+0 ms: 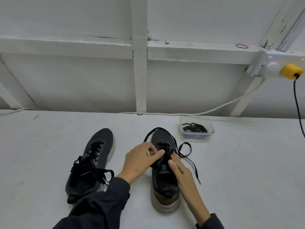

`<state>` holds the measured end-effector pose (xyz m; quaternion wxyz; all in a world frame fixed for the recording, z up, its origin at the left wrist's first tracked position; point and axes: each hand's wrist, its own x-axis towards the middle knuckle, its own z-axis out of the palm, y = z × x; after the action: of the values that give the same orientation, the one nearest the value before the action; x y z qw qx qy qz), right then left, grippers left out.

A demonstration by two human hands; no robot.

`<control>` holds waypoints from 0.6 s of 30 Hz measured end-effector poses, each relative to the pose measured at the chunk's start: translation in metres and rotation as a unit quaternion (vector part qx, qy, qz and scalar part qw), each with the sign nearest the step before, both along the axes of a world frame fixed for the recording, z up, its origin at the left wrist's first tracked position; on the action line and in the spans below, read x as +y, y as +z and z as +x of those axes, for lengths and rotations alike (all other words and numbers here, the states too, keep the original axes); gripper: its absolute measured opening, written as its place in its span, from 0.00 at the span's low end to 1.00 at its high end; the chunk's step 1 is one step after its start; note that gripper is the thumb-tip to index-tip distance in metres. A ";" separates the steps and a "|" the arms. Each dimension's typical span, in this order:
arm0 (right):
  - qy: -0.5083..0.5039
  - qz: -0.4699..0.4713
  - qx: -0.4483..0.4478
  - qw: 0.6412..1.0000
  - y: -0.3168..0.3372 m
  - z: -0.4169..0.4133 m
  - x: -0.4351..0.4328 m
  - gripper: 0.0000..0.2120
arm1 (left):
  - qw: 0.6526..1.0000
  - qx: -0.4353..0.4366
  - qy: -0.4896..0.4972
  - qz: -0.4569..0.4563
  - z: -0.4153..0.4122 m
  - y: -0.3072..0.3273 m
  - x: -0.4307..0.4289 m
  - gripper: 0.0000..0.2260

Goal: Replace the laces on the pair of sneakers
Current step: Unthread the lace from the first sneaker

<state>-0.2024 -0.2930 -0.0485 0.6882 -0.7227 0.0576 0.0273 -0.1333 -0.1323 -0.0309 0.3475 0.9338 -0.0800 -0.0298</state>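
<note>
Light even and diffuse, cool grey-white cast; source cannot be told. Shadows soft and thin, hugging the pale sole of the black mesh sneaker on the right on the white painted tabletop. Dark upper swallows detail of the black flat lace. Wide-angle bowing: white painted wall beams splay toward the edges. Centre fairly sharp, corners softer.

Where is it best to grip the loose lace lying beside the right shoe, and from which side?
Pinch the lace near its free tip, coming from above on the right. That end lies flat and nearly straight on the table, apart from the right shoe, so fingers can close on it freely. Further up it loops and runs into the right hand, close to the left hand.
</note>
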 end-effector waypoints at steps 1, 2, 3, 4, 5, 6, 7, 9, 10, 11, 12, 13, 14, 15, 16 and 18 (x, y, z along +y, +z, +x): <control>-0.001 0.000 -0.002 1.000 0.000 0.000 0.000 0.21 | 0.999 0.039 -0.017 -0.008 0.001 0.002 0.004 0.17; -0.002 0.001 -0.003 1.000 0.000 0.000 0.000 0.21 | 0.995 0.082 -0.039 -0.040 0.001 0.003 0.006 0.16; -0.002 0.003 -0.003 1.000 0.001 0.000 0.000 0.21 | 0.987 0.122 -0.059 -0.090 0.000 0.005 0.008 0.14; -0.001 0.003 -0.005 1.000 0.001 0.000 0.000 0.21 | 0.977 0.145 -0.073 -0.138 -0.001 0.006 0.008 0.13; 0.001 0.003 -0.006 1.000 0.002 -0.001 0.001 0.21 | 0.971 0.151 -0.077 -0.166 -0.002 0.007 0.007 0.11; 0.003 0.002 -0.006 1.000 0.002 -0.001 0.001 0.22 | 0.973 0.141 -0.074 -0.169 -0.001 0.008 0.006 0.10; 0.004 0.002 -0.006 1.000 0.003 -0.001 0.000 0.22 | 0.979 0.118 -0.064 -0.151 0.001 0.009 0.005 0.09; 0.004 0.001 -0.001 1.000 0.004 -0.001 -0.001 0.22 | 0.997 0.038 -0.020 -0.068 0.008 0.011 0.005 0.09; 0.006 0.000 0.001 1.000 0.004 -0.001 -0.001 0.22 | 1.000 -0.005 0.008 -0.030 0.012 0.013 0.005 0.10; 0.008 -0.002 0.003 1.000 0.004 -0.001 -0.001 0.22 | 0.999 -0.036 0.030 -0.008 0.016 0.013 0.006 0.11; 0.010 -0.004 0.003 1.000 0.003 -0.001 -0.001 0.22 | 0.998 -0.051 0.040 -0.002 0.018 0.013 0.006 0.11; 0.009 -0.004 0.004 1.000 0.002 -0.001 -0.001 0.22 | 0.998 -0.057 0.041 -0.001 0.018 0.012 0.006 0.12; 0.007 -0.003 0.004 1.000 0.002 -0.001 -0.001 0.22 | 0.998 -0.060 0.036 0.002 0.017 0.010 0.006 0.12; 0.005 -0.003 0.005 1.000 0.002 -0.001 -0.001 0.22 | 0.998 -0.057 0.028 0.007 0.016 0.009 0.005 0.14; 0.004 -0.004 0.005 1.000 0.002 -0.001 0.000 0.22 | 0.999 -0.047 0.019 0.012 0.015 0.007 0.006 0.16; 0.001 -0.004 0.004 1.000 0.001 -0.001 0.000 0.22 | 1.000 -0.022 -0.005 0.017 0.013 0.005 0.008 0.19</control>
<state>-0.2030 -0.2930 -0.0477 0.6847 -0.7256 0.0603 0.0306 -0.1202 -0.1244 -0.0254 0.3294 0.9397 -0.0916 -0.0128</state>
